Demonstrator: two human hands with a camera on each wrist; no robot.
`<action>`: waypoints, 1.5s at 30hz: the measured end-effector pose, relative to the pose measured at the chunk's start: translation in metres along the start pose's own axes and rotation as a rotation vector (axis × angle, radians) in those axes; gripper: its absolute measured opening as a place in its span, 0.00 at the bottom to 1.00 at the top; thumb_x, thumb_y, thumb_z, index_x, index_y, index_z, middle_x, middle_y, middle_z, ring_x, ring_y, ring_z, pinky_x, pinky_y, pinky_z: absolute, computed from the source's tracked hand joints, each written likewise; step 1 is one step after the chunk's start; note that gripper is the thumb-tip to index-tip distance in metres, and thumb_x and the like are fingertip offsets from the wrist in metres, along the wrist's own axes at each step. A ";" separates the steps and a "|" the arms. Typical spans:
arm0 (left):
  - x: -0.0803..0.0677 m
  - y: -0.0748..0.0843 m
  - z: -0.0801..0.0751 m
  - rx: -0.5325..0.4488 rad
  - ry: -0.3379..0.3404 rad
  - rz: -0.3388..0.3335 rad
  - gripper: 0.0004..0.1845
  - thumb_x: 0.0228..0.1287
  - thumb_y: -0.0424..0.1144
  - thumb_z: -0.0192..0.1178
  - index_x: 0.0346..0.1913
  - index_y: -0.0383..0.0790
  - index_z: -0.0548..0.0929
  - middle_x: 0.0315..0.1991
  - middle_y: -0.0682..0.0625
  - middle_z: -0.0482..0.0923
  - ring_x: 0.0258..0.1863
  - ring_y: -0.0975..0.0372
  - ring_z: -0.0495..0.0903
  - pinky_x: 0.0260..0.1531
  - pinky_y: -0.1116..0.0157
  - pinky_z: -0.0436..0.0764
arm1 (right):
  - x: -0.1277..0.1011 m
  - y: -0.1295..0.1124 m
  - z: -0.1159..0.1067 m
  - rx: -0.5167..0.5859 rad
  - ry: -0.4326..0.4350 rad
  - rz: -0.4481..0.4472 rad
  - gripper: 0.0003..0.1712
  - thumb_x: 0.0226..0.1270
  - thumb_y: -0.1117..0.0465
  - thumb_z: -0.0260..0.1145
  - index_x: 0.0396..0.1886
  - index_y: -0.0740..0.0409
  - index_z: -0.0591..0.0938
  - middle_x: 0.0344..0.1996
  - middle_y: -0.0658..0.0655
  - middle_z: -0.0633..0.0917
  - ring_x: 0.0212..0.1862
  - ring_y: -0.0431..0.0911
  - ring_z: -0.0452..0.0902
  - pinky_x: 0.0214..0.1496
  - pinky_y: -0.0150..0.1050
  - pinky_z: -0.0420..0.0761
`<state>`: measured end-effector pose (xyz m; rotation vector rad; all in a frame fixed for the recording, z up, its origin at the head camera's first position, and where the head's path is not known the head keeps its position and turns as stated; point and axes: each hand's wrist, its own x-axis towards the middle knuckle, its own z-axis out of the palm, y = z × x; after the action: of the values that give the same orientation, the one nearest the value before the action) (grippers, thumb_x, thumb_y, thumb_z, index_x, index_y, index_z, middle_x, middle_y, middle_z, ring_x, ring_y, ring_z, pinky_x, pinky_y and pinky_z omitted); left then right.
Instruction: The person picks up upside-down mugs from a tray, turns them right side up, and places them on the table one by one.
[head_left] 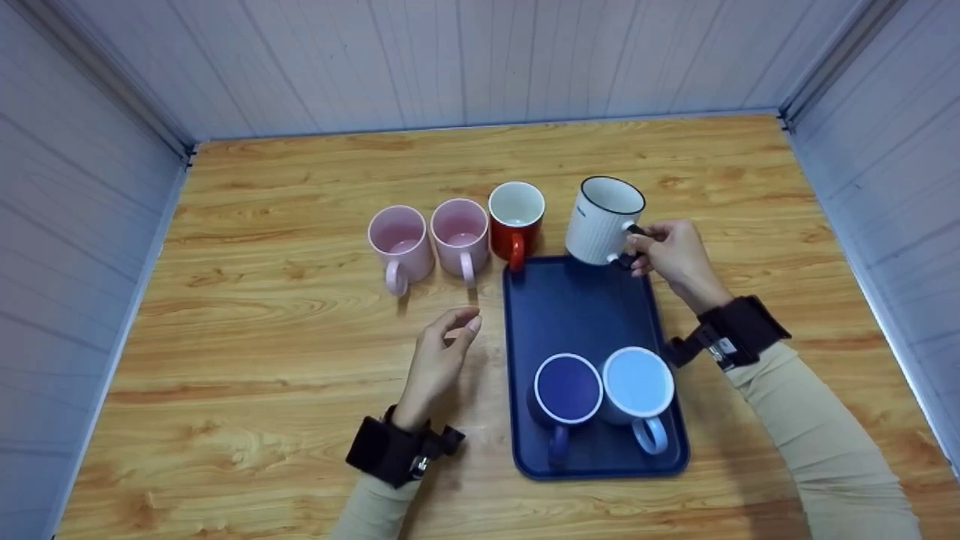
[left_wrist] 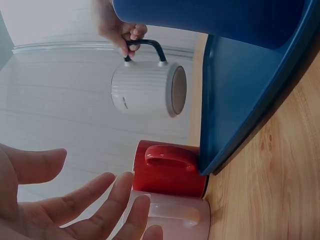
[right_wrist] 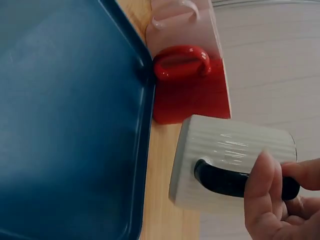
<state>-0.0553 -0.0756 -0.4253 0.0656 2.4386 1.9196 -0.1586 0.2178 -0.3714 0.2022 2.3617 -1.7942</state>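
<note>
My right hand [head_left: 643, 247] grips the black handle [right_wrist: 225, 182] of a white ribbed mug [head_left: 604, 221] with a dark rim. The white mug [left_wrist: 147, 90] hangs in the air over the far edge of a dark blue tray [head_left: 577, 300]. On the tray's near end stand a dark blue mug [head_left: 566, 394] and a light blue mug [head_left: 637, 386]. My left hand [head_left: 461, 326] hovers over the table left of the tray, fingers [left_wrist: 100, 200] relaxed and holding nothing.
A red mug [head_left: 516, 217] stands at the tray's far left corner, with two pink mugs [head_left: 460, 236] [head_left: 400, 241] in a row to its left. Grey panelled walls close in the wooden table [head_left: 262, 360] on three sides.
</note>
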 end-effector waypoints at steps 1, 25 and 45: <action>0.000 0.000 0.000 -0.002 0.002 -0.005 0.15 0.66 0.38 0.54 0.49 0.30 0.78 0.47 0.40 0.77 0.49 0.54 0.74 0.46 0.58 0.74 | 0.002 0.000 0.001 -0.010 -0.002 0.001 0.09 0.65 0.71 0.55 0.39 0.77 0.72 0.20 0.55 0.77 0.15 0.37 0.73 0.21 0.30 0.78; -0.001 -0.003 0.000 -0.011 0.005 0.015 0.17 0.66 0.38 0.54 0.50 0.27 0.77 0.48 0.35 0.76 0.50 0.52 0.74 0.46 0.56 0.74 | 0.038 0.008 0.023 -0.054 -0.025 0.039 0.14 0.65 0.71 0.55 0.45 0.80 0.73 0.22 0.58 0.77 0.15 0.38 0.72 0.24 0.33 0.80; -0.004 -0.003 0.004 0.040 -0.024 0.026 0.17 0.67 0.39 0.53 0.52 0.30 0.76 0.47 0.38 0.77 0.50 0.53 0.74 0.46 0.56 0.74 | 0.043 0.009 0.025 -0.080 -0.146 0.029 0.13 0.66 0.75 0.50 0.48 0.81 0.71 0.33 0.68 0.75 0.23 0.42 0.76 0.33 0.36 0.81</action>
<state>-0.0514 -0.0729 -0.4292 0.1212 2.4732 1.8689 -0.1978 0.1961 -0.3955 0.0915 2.3112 -1.6383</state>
